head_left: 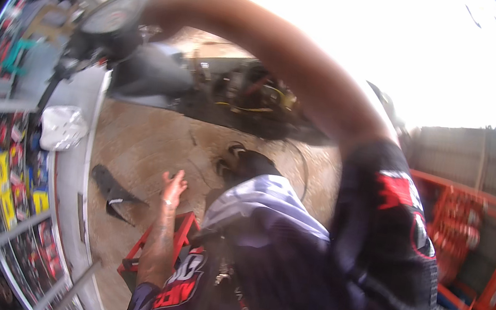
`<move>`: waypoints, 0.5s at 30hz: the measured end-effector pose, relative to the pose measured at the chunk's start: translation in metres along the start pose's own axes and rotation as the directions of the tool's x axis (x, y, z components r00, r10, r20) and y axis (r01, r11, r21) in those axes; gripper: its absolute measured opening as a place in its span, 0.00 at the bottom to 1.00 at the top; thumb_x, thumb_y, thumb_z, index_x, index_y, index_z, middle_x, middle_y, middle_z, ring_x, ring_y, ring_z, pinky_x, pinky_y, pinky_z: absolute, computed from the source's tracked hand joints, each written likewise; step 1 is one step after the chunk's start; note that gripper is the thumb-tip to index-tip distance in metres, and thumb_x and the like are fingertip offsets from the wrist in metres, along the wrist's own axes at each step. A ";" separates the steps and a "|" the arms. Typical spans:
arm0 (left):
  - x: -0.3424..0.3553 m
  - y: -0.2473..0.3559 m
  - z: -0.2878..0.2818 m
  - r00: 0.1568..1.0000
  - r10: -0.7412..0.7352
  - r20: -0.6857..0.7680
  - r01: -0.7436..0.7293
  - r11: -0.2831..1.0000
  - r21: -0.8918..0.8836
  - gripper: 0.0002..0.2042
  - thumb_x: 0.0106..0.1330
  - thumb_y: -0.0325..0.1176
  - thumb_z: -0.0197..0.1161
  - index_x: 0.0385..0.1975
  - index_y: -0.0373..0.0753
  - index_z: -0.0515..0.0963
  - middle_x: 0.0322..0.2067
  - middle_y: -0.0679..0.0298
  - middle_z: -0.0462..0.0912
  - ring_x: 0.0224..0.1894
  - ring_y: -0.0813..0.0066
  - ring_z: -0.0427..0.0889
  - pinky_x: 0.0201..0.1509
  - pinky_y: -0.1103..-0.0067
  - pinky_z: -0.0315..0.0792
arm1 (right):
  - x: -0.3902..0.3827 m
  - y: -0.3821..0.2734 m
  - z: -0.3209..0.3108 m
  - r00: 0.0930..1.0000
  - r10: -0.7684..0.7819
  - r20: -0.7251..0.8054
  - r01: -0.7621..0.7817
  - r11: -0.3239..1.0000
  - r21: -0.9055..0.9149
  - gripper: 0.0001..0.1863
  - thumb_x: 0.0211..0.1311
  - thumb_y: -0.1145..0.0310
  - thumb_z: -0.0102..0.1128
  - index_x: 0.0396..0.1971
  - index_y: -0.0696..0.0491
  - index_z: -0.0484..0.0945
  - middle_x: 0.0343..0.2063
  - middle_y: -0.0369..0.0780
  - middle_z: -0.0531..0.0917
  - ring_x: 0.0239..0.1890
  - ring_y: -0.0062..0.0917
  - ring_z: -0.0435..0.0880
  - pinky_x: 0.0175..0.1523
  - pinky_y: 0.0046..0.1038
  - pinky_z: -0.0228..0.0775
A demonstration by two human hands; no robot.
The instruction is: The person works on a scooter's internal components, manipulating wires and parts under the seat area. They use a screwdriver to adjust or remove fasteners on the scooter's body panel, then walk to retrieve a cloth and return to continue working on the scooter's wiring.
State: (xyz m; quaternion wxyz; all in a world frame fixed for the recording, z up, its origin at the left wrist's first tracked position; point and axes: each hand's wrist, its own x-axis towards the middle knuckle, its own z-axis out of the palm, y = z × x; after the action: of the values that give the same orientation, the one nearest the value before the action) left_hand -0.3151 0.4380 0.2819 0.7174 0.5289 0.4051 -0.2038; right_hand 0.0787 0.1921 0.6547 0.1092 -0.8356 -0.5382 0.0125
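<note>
Motorcycle (237,95) with bare, tangled wiring (267,98) stands before us; at its left end, our right hand (159,19) is beside the round speedometer (113,19), its blurred fingers' grip unreadable to us. Nearer than the motorcycle, our empty left hand (174,189) spreads its fingers loosely over mottled floor (139,135).
</note>
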 end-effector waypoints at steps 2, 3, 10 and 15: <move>-0.001 -0.013 -0.008 0.997 -0.026 -0.073 0.031 0.997 0.067 0.51 0.63 0.36 0.73 0.74 0.44 0.36 0.41 0.60 0.75 0.34 0.74 0.79 0.38 0.75 0.78 | 0.039 -0.004 -0.026 1.000 0.026 0.017 -0.025 0.998 -0.058 0.20 0.63 0.54 0.62 0.49 0.49 0.83 0.38 0.44 0.86 0.42 0.40 0.86 0.47 0.41 0.78; 0.000 -0.019 -0.010 0.997 0.031 -0.074 -0.029 0.999 0.023 0.50 0.64 0.36 0.72 0.74 0.45 0.36 0.42 0.59 0.74 0.35 0.72 0.79 0.39 0.75 0.78 | 0.061 -0.015 -0.041 0.997 0.068 0.032 -0.067 0.996 -0.052 0.20 0.63 0.54 0.62 0.50 0.50 0.83 0.39 0.44 0.86 0.42 0.40 0.86 0.47 0.41 0.78; -0.004 -0.072 0.003 0.982 -0.023 -0.188 0.026 1.000 0.016 0.50 0.63 0.37 0.71 0.75 0.47 0.36 0.40 0.59 0.75 0.34 0.73 0.79 0.38 0.74 0.78 | 0.103 -0.127 -0.112 0.983 0.066 0.170 -0.056 0.996 -0.064 0.21 0.61 0.55 0.61 0.50 0.50 0.82 0.43 0.43 0.86 0.44 0.40 0.86 0.49 0.41 0.78; -0.045 -0.117 0.016 0.960 -0.008 -0.279 -0.003 0.999 -0.039 0.50 0.63 0.38 0.72 0.75 0.48 0.37 0.40 0.60 0.76 0.33 0.74 0.79 0.37 0.74 0.78 | 0.055 -0.182 -0.147 0.984 -0.018 0.175 0.020 1.000 -0.014 0.22 0.60 0.56 0.61 0.51 0.51 0.82 0.45 0.43 0.85 0.45 0.39 0.86 0.50 0.41 0.78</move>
State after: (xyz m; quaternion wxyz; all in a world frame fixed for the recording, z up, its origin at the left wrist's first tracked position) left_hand -0.4205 0.3753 0.2500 0.6631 0.5378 0.5067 -0.1199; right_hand -0.0412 0.2896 0.8393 0.0550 -0.8270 -0.5537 0.0806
